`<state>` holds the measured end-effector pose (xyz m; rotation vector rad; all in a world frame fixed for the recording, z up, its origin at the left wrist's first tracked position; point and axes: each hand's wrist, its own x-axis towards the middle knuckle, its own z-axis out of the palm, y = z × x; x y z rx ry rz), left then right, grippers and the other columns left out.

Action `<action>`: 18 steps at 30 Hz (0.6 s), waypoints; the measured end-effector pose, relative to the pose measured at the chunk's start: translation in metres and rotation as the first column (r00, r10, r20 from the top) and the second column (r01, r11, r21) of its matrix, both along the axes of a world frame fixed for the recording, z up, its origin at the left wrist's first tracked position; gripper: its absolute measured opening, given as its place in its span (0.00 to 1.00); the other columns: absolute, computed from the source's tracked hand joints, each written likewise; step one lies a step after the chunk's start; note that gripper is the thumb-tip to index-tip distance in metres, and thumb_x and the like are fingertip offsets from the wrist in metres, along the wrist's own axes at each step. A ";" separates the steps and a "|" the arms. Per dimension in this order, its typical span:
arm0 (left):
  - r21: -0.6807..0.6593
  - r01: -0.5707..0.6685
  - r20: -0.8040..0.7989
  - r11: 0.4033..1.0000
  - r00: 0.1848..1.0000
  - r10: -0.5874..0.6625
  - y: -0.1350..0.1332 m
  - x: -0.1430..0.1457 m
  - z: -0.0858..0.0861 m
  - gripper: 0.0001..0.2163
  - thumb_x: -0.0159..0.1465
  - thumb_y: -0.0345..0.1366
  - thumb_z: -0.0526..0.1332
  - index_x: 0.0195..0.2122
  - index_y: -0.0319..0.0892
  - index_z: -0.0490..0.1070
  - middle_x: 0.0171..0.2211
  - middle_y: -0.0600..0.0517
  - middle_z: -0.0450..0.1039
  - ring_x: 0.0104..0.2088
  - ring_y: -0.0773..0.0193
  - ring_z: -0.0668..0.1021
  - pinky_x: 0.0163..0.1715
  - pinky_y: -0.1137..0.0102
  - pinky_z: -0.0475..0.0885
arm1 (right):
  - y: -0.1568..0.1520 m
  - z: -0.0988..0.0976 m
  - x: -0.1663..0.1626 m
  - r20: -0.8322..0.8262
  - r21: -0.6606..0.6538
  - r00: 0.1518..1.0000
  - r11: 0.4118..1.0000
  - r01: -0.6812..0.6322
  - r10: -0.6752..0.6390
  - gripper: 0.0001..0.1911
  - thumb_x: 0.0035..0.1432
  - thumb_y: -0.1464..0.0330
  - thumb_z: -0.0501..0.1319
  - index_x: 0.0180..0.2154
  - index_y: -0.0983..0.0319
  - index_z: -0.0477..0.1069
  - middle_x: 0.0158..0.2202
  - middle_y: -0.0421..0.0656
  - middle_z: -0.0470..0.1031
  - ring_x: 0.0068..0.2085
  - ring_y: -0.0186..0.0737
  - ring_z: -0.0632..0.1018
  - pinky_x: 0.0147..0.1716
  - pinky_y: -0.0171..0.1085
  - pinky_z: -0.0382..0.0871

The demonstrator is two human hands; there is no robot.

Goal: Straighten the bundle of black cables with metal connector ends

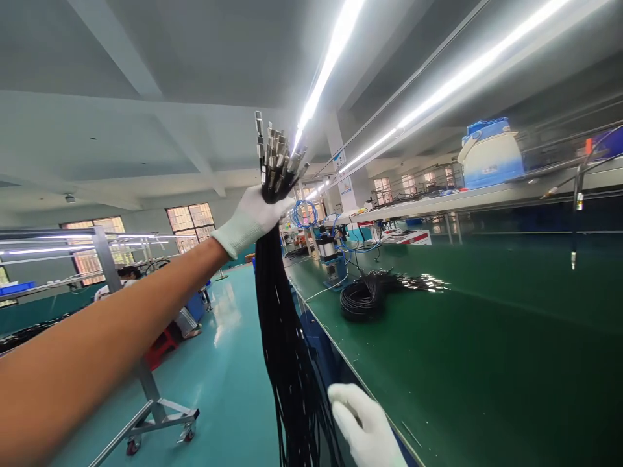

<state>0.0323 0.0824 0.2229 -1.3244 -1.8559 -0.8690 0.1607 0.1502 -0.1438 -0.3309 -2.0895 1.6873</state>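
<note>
While left hand [250, 217] squeezes cable bundle [282, 324] near plugs, floppy strands dangle; right hand [363, 425] fingers loosely together beside them.

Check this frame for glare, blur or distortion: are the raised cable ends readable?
Head view: ceiling light strips blow out white beside the connector ends, which stay fairly sharp. The left hand grips the cable bundle. Wide-angle bowing bends the green bench; right hand is slightly soft.
</note>
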 end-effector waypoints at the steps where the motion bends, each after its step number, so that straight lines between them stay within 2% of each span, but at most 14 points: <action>1: -0.007 0.006 -0.006 1.000 1.000 -0.006 0.003 0.005 -0.004 0.13 0.57 0.34 0.62 0.19 0.45 0.58 0.19 0.60 0.58 0.24 0.68 0.62 0.28 0.67 0.59 | -0.003 0.021 -0.011 -0.074 -0.009 0.997 1.000 0.001 -0.002 0.16 0.65 0.57 0.56 0.49 0.54 0.76 0.51 0.41 0.78 0.52 0.39 0.77 0.52 0.35 0.74; 4: -0.042 0.027 -0.087 0.999 0.996 -0.031 0.009 0.013 -0.018 0.13 0.59 0.32 0.62 0.22 0.45 0.58 0.21 0.60 0.57 0.25 0.68 0.61 0.28 0.68 0.58 | -0.013 0.073 -0.038 -0.272 -0.071 0.961 0.997 0.032 -0.050 0.15 0.60 0.60 0.60 0.45 0.59 0.76 0.45 0.43 0.79 0.47 0.39 0.78 0.50 0.36 0.73; 7: -0.091 0.019 -0.154 0.996 0.987 -0.033 0.008 0.011 -0.029 0.12 0.61 0.35 0.62 0.24 0.44 0.59 0.23 0.59 0.59 0.26 0.67 0.63 0.28 0.68 0.59 | -0.020 0.095 -0.059 -0.294 -0.099 0.956 0.995 -0.009 -0.021 0.10 0.56 0.61 0.62 0.36 0.61 0.75 0.36 0.41 0.78 0.39 0.35 0.76 0.42 0.33 0.71; 12: -0.096 0.022 -0.049 0.995 0.998 -0.027 0.000 -0.004 -0.042 0.09 0.59 0.38 0.61 0.26 0.44 0.63 0.24 0.59 0.61 0.28 0.65 0.64 0.30 0.67 0.61 | -0.024 0.092 -0.076 -0.269 -0.132 0.963 0.991 -0.039 0.002 0.06 0.52 0.65 0.60 0.28 0.61 0.69 0.27 0.35 0.70 0.30 0.30 0.68 0.32 0.30 0.63; 16: -0.102 0.009 0.066 0.995 0.998 -0.002 -0.004 -0.022 -0.051 0.10 0.58 0.44 0.61 0.26 0.44 0.64 0.22 0.58 0.62 0.26 0.63 0.66 0.30 0.66 0.63 | -0.014 0.085 -0.070 -0.230 -0.102 0.965 0.983 -0.152 0.126 0.05 0.50 0.68 0.59 0.24 0.61 0.67 0.21 0.33 0.66 0.26 0.28 0.66 0.28 0.30 0.59; 18: -0.106 0.009 0.106 0.994 0.994 0.002 -0.004 -0.030 -0.055 0.11 0.57 0.44 0.61 0.25 0.45 0.64 0.20 0.58 0.62 0.24 0.63 0.67 0.29 0.66 0.62 | -0.005 0.082 -0.061 -0.181 -0.081 0.979 0.991 -0.110 0.094 0.05 0.51 0.68 0.58 0.24 0.60 0.66 0.19 0.33 0.66 0.24 0.28 0.66 0.27 0.30 0.59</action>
